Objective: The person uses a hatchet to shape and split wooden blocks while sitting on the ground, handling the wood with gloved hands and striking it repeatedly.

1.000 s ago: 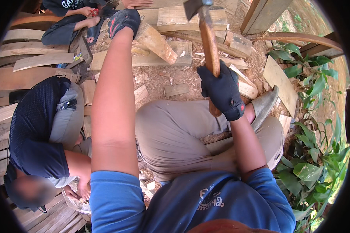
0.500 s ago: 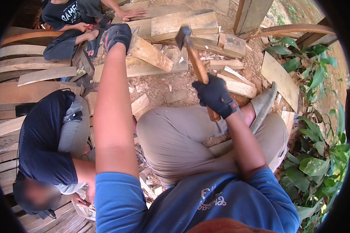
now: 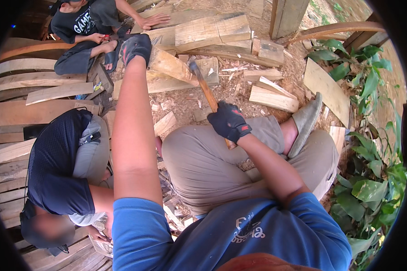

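Observation:
My right hand [image 3: 229, 121], in a black glove, is wrapped round the wooden handle of a hatchet [image 3: 207, 91]. Its dark metal head meets the near right end of a rough wooden block [image 3: 171, 65]. At the other end of that block is my left hand [image 3: 135, 47], gloved as well, with the arm stretched far forward; its fingers look closed on the wood, though their grip is partly hidden. The block lies slanted over a flat plank [image 3: 208, 74] on the ground, with pale chips around it.
Sawn timber [image 3: 212, 31] is stacked beyond the block. Split pieces [image 3: 273, 97] lie near my sandalled foot. Curved boards [image 3: 36, 86] cover the left side, where one person [image 3: 61, 158] crouches close by and another [image 3: 83, 27] sits farther off. Leafy plants [image 3: 366, 194] grow at right.
My right hand has swung the hatchet down and to the left, bringing its head from the air onto the block's end. My left hand has stayed at the block.

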Demonstrator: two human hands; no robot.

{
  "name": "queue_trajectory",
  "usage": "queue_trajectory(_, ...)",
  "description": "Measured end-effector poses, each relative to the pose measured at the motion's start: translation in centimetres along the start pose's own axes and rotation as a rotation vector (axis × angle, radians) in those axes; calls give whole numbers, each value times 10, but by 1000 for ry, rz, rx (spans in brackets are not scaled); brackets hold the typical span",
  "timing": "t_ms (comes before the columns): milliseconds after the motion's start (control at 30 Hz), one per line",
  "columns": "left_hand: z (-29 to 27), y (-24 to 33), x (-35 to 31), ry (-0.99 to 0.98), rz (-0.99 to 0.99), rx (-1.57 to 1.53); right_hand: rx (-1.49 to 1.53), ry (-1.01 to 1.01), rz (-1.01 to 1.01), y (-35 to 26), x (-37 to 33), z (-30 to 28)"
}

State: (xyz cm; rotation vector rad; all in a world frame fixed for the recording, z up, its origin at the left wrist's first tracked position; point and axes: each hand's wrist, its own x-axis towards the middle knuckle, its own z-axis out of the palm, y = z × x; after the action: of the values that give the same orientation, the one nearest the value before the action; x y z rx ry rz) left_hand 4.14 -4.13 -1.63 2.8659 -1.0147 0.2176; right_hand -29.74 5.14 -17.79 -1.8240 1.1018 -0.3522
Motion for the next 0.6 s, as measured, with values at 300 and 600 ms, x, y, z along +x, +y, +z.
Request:
queue_trajectory(300,32,-28,32,-29,-59,-87,496,-99,169,-72,-26,-86)
queue_trajectory(600,15,-22,16,13,-74,-126,339,-71,74,-57,-35,-44)
